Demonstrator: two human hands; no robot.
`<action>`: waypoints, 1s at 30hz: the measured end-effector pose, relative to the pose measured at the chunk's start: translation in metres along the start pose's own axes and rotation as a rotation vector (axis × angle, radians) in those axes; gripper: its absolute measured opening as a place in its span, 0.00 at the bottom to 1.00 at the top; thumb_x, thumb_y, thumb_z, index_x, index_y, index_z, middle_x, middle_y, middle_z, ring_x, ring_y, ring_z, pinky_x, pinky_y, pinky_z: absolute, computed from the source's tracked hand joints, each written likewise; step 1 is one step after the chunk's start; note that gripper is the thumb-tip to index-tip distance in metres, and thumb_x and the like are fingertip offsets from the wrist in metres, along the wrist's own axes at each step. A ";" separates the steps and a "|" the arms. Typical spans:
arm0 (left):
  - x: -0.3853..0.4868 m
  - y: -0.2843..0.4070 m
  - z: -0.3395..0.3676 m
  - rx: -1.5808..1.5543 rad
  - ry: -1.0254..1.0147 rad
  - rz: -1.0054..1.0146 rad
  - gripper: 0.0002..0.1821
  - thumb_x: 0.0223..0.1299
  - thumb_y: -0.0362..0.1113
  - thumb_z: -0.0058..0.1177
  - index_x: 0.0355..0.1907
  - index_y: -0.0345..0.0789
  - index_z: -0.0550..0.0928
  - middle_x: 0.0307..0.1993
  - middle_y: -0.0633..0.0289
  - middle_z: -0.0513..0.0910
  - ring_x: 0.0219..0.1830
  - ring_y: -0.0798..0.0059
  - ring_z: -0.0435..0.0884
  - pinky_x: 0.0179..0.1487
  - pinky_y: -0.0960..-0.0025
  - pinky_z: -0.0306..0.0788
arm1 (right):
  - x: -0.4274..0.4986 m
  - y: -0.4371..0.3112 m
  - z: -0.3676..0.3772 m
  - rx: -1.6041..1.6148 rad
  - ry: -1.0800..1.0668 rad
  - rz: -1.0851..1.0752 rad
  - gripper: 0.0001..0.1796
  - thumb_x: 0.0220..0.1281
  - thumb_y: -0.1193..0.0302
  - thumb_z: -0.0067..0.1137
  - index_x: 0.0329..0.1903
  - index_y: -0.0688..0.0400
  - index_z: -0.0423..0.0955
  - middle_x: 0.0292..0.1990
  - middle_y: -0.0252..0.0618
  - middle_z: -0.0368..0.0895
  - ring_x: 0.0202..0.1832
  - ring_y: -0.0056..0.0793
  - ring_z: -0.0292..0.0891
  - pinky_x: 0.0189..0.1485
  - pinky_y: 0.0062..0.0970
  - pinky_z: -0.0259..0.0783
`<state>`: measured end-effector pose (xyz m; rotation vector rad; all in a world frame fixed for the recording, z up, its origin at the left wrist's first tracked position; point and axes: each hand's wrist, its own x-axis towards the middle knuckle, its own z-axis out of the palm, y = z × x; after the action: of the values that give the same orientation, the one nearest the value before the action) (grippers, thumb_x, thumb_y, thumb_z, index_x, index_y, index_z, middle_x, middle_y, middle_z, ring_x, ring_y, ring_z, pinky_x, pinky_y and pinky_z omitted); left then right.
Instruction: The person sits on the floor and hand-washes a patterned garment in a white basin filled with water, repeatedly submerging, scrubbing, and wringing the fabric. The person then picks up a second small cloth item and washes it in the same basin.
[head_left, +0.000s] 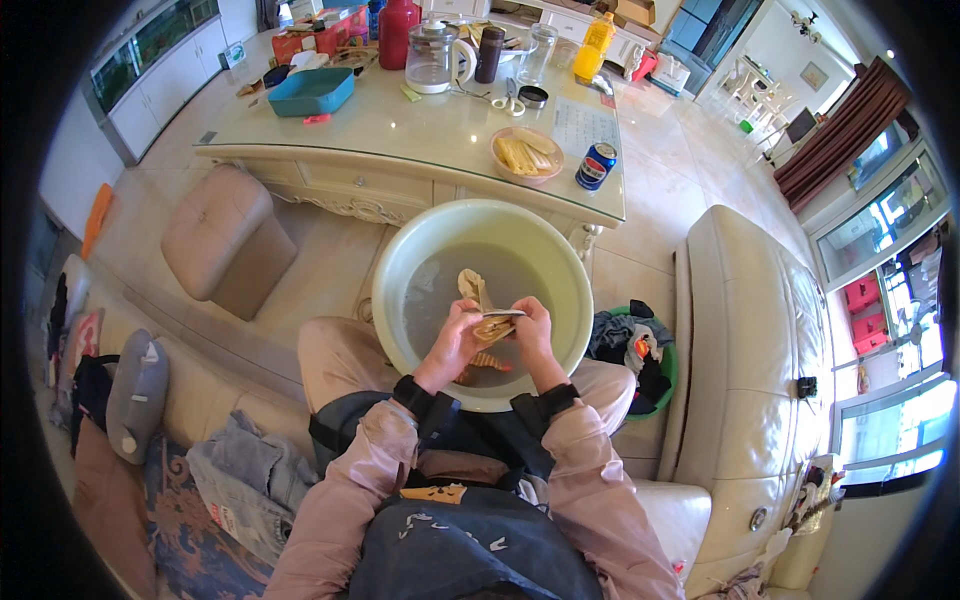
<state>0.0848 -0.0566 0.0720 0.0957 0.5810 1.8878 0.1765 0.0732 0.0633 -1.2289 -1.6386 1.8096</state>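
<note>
A large pale green basin (390, 300) of cloudy water stands between my knees. Over the water, my left hand (456, 336) and my right hand (534, 330) pinch a wrinkled, layered tan piece (495, 327) from either side. A long tan flap (472, 286) sticks up from it towards the table. Across its top, between my fingers, runs a thin strip with a light edge (505, 312); I cannot tell whether it is a separate thing. Below my hands, a ridged brownish piece (489, 362) with an orange end lies in the water, partly hidden.
A glass-topped table (337, 135) ahead bears a pink bowl of pale yellow strips (525, 156), a blue Pepsi can (596, 166), scissors (510, 101) and a glass kettle (433, 64). A green laundry basket (670, 360) stands right of the basin. An upholstered stool (225, 232) is at left.
</note>
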 end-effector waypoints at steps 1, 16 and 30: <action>-0.001 0.002 0.000 0.206 0.059 0.020 0.18 0.54 0.25 0.47 0.46 0.43 0.62 0.33 0.62 0.77 0.36 0.79 0.77 0.38 0.76 0.70 | -0.001 -0.001 -0.003 0.097 -0.076 0.029 0.11 0.50 0.84 0.43 0.35 0.58 0.70 0.31 0.41 0.76 0.33 0.34 0.76 0.34 0.32 0.75; 0.005 0.016 -0.011 1.300 0.128 0.300 0.19 0.46 0.23 0.48 0.42 0.41 0.64 0.27 0.60 0.78 0.25 0.73 0.77 0.24 0.70 0.65 | -0.046 -0.021 0.000 0.875 -0.525 0.078 0.10 0.58 0.78 0.45 0.44 0.56 0.65 0.43 0.39 0.75 0.47 0.32 0.72 0.51 0.34 0.68; -0.009 -0.005 0.002 1.526 0.130 0.615 0.10 0.42 0.20 0.44 0.31 0.30 0.74 0.28 0.49 0.75 0.34 0.50 0.75 0.36 0.62 0.68 | -0.051 -0.029 0.012 -0.754 0.123 -0.620 0.14 0.42 0.80 0.56 0.34 0.56 0.67 0.27 0.46 0.76 0.25 0.49 0.74 0.32 0.44 0.69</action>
<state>0.0931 -0.0626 0.0740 1.2382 2.1384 1.5471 0.1864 0.0325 0.1069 -0.8868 -2.3753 0.7434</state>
